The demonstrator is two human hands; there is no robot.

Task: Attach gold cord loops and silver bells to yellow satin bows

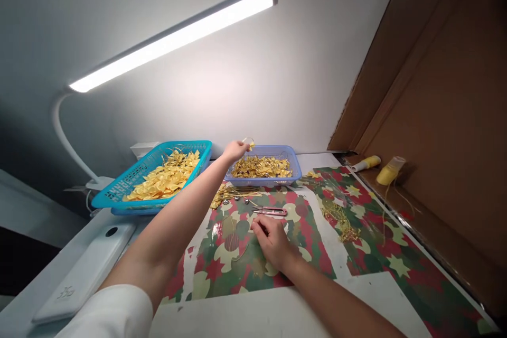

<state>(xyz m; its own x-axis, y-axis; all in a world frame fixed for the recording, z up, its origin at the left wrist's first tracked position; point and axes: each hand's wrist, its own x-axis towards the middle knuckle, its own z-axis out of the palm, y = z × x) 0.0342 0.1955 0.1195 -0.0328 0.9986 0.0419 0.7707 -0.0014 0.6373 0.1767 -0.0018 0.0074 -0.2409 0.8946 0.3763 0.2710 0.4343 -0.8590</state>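
My left hand [236, 150] is stretched far forward, its fingers pinching a small yellow ribbon bow [251, 146] with a thin loop. It hovers at the left rim of a lavender basket [296, 165], which holds a heap of gold ribbon bows [263, 167]. My right hand [272, 239] rests low over the patterned table cover with its fingers curled together; whatever they hold, if anything, is hidden. Just beyond it lies a pair of pink thread snips [273, 211]. A thin cord [242, 254] lies on the cover left of this hand.
At left stands a teal basket [130, 182] full of yellow bows. Gold cords [237, 193] and small bells [236, 198] lie before the baskets. Tangled thread scraps [341, 222], two thread spools [390, 171], a cardboard wall [435, 116] and a lamp [178, 34] surround the work area.
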